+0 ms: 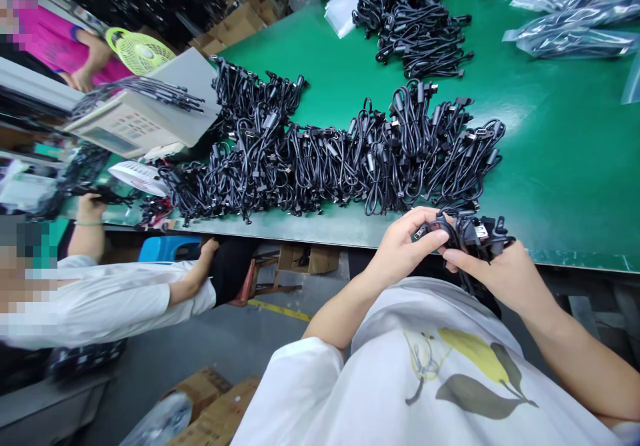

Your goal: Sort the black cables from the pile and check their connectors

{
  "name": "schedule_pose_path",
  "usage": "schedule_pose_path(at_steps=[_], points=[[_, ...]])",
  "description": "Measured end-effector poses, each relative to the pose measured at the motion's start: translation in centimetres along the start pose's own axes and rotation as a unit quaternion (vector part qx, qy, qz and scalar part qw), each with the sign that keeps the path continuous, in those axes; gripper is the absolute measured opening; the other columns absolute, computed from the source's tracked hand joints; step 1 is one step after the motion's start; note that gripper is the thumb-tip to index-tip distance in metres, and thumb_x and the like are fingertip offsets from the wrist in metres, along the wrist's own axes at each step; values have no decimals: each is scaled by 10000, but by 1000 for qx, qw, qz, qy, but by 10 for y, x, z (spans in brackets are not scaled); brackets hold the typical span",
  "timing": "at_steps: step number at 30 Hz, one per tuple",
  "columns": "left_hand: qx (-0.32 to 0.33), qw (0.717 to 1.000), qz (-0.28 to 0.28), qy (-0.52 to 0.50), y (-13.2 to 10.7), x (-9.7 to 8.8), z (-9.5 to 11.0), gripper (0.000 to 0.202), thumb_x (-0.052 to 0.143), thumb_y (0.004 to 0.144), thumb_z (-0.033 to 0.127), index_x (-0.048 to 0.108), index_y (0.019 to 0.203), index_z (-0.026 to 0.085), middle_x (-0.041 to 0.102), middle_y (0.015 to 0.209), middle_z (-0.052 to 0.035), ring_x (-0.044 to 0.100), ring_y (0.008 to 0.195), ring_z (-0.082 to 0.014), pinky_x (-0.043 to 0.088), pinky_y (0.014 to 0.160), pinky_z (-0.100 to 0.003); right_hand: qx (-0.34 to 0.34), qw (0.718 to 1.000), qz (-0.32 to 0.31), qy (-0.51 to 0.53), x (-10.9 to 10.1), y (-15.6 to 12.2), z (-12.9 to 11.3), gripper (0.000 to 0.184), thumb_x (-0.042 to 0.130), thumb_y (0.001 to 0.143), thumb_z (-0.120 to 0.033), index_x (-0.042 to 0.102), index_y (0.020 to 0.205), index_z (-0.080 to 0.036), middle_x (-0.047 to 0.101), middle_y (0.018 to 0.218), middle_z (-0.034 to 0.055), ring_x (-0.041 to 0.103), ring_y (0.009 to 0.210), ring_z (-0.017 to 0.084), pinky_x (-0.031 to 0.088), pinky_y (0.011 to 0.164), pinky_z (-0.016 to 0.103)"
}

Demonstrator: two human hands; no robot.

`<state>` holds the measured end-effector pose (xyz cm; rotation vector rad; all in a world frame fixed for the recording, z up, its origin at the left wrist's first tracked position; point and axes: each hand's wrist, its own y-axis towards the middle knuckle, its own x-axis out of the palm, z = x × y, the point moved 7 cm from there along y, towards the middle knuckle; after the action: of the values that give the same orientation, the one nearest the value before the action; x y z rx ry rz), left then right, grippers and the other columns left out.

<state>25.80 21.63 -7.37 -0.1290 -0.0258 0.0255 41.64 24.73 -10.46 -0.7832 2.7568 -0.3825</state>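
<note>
A bunch of black cables (467,236) with metal plug ends is gathered between my two hands at the table's front edge. My left hand (413,239) pinches part of a cable, thumb and fingers closed on it. My right hand (500,273) is wrapped around the bunch from the other side, its thumb pressing on the cables. Just beyond my hands lies a long pile of bundled black cables (320,163), spread leftward along the green table (550,173). Some of the held cables hang down and are partly hidden by my hands.
More cable bundles (420,26) lie at the back, beside clear bags (343,13). Filled plastic bags (575,19) are at the far right. A beige device with a keypad (135,123) stands left, near a green fan (143,49). A co-worker in white sleeves (115,299) sits at the left.
</note>
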Motion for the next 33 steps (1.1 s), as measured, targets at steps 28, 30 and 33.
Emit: schedule_pose_path(at_steps=[28,30,33], points=[[-112,981,-67,-141,-26,37,-49,381,753,891,507,642,1013,164,706,831,-22,665,750,-118,553,770,-274,-36,924,104,367,-19,15,-21,151,852,810,-255,767,927,-212,745,831,-4,726,711,155,645,661,272],[-112,981,-67,-140,-26,38,-49,375,749,895,505,644,1015,166,710,842,-27,670,766,-125,558,785,-284,-34,926,87,366,-19,14,-22,107,822,852,-248,769,940,-217,749,822,2,730,730,160,636,667,273],[-116,981,-67,-137,-26,38,-49,375,747,897,504,648,1022,165,712,852,-31,671,781,-132,558,795,-295,-29,927,76,366,-19,14,-21,81,798,884,-234,765,957,-224,747,826,4,725,751,155,627,691,268]])
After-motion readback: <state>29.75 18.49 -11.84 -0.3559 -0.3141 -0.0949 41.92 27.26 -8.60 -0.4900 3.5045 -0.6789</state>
